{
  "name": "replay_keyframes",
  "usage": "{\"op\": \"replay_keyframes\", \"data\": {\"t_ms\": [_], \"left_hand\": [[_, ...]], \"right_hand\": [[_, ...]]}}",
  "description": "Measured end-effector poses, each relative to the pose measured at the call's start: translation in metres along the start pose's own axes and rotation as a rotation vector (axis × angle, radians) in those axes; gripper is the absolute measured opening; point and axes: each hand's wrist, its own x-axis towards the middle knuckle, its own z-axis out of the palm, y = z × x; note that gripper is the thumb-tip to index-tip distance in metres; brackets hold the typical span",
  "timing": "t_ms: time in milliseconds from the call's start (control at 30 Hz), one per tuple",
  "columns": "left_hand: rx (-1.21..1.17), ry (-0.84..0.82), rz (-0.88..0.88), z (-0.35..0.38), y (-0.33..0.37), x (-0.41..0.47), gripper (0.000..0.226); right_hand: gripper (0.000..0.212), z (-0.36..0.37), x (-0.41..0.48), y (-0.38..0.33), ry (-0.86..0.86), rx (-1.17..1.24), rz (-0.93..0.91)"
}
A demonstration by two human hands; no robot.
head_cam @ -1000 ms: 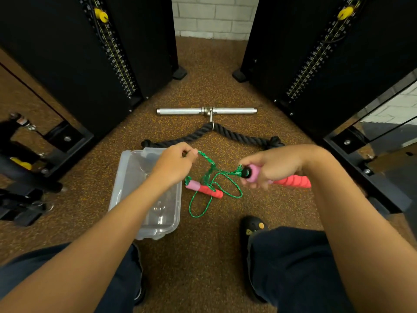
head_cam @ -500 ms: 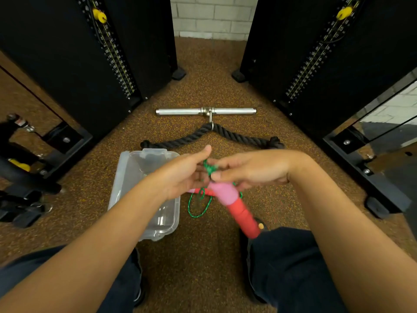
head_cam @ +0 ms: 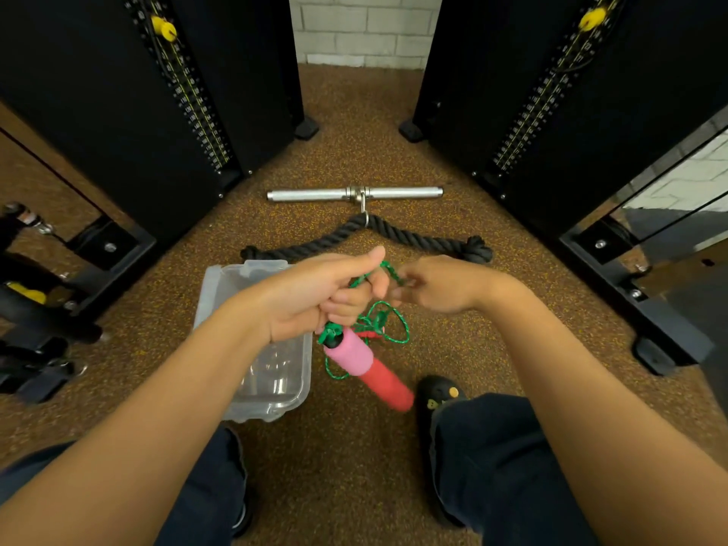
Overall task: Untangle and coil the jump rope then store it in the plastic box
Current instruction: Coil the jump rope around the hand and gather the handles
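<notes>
A brown rubber floor flecked with yellow carries everything. On it rest a clear plastic box, a black twisted rope linked to a metal bar beyond it, two black machine towers either side, and a dark shoe.

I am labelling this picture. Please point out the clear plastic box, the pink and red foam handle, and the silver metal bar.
clear plastic box [head_cam: 214, 287]: head view, left rim.
pink and red foam handle [head_cam: 354, 354]: head view, pink upper section.
silver metal bar [head_cam: 307, 195]: head view, left half.
</notes>
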Motion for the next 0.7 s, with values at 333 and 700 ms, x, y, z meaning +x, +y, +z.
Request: {"op": "replay_keyframes", "data": {"t_ms": [333, 700], "left_hand": [[-0.184, 0.210, 0.124, -0.034, 0.008, -0.004, 0.033], [0.053, -0.150, -0.111, 0.002, -0.009, 0.001, 0.046]], "right_hand": [[0.027, -0.007, 0.004, 0.029, 0.201, 0.007, 0.323], [0.020, -0.020, -0.004, 0.007, 0.576, 0.377, -0.090]]}}
